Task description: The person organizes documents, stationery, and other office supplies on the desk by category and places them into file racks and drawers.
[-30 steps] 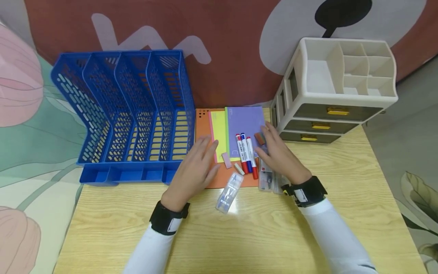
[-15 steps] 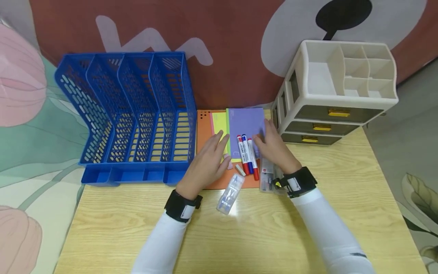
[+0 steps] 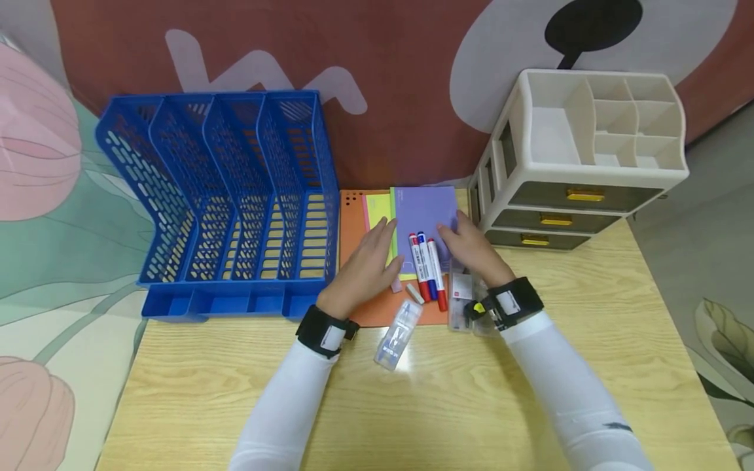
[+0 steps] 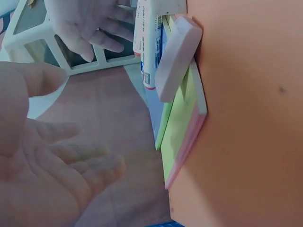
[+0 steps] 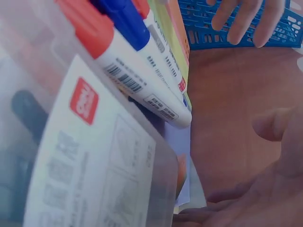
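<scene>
The purple notebook (image 3: pixel 424 212) lies flat, and I tell all places from it. My left hand (image 3: pixel 365 271) is at its left edge, above the yellow notebook (image 3: pixel 379 206) that comes out from under it on that side. The fingers are almost straight, the thumb stands apart, and this hand holds nothing. My right hand (image 3: pixel 474 248) is at the right edge of the purple notebook, also with thumb and fingers spread and nothing gripped; I cannot tell if the fingertips touch the paper.

Three markers (image 3: pixel 427 265) lie side by side across the near part of the purple notebook, two with red caps and one blue between them, and the caps pass over its near edge towards me. Beyond this edge, a little to the left, are a white eraser (image 3: pixel 415 294) and a pink eraser (image 3: pixel 396 285), the pink one partly hidden by my left hand. Nearer to me is a slim clear case (image 3: pixel 398 335). At the near right corner stands a clear box (image 3: pixel 460 301) with a white label.

Below the purple notebook is an orange folder (image 3: pixel 351 226). Well to its left stands a blue rack (image 3: pixel 224 288), to its right a white drawer unit (image 3: pixel 589 171), all on the bench (image 3: pixel 412 418).
</scene>
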Demonstrator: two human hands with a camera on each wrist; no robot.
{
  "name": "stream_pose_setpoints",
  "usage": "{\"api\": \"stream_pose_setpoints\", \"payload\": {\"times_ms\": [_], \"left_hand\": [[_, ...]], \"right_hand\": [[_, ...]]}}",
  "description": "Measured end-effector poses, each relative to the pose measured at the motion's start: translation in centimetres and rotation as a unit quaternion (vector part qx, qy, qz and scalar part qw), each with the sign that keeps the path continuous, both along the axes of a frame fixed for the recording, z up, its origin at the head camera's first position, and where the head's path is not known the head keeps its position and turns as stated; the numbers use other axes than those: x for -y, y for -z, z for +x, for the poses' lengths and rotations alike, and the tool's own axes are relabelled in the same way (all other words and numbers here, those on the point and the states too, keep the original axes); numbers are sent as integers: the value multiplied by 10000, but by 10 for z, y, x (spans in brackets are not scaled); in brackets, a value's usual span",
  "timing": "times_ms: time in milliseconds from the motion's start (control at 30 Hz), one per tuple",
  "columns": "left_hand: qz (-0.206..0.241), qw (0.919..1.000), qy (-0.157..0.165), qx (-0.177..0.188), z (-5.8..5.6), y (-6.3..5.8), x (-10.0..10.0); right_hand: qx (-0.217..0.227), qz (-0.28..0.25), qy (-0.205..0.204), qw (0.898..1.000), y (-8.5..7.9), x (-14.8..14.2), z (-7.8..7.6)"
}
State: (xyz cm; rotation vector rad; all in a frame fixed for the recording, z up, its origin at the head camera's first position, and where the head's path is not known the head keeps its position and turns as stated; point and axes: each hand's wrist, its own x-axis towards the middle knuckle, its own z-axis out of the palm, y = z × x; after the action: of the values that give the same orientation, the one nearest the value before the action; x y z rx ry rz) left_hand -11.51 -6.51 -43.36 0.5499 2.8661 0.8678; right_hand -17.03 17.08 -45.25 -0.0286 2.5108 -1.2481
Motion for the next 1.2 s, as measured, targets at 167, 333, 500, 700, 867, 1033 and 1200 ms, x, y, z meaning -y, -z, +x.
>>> {"api": "stream_pose_setpoints", "payload": {"times_ms": [167,333,500,700,867,1033,1200], "left_hand": [[-123,9994,-157,267,-7,2,-8],[-64,9984,-154,546,-14,8,-12],[191,9965,6,813,-21,14,-15],[729,9883,108,1336,-25,23,-17],[836,9871,-334,1324,-24,25,-18],[1024,9826,-585,1432,-27,25,-17],[1421,9740,-794,1578,-29,27,-18]], "right_hand": [[380,-95,353,9986,-4,0,-1],[379,-31,586,9976,-6,3,-2],[255,-35,624,9977,-3,4,-4],[325,-114,590,9977,1,5,-9],[293,71,522,9982,1,6,-12],[323,181,449,9983,0,7,-13],[355,0,510,9981,0,6,-11]]}}
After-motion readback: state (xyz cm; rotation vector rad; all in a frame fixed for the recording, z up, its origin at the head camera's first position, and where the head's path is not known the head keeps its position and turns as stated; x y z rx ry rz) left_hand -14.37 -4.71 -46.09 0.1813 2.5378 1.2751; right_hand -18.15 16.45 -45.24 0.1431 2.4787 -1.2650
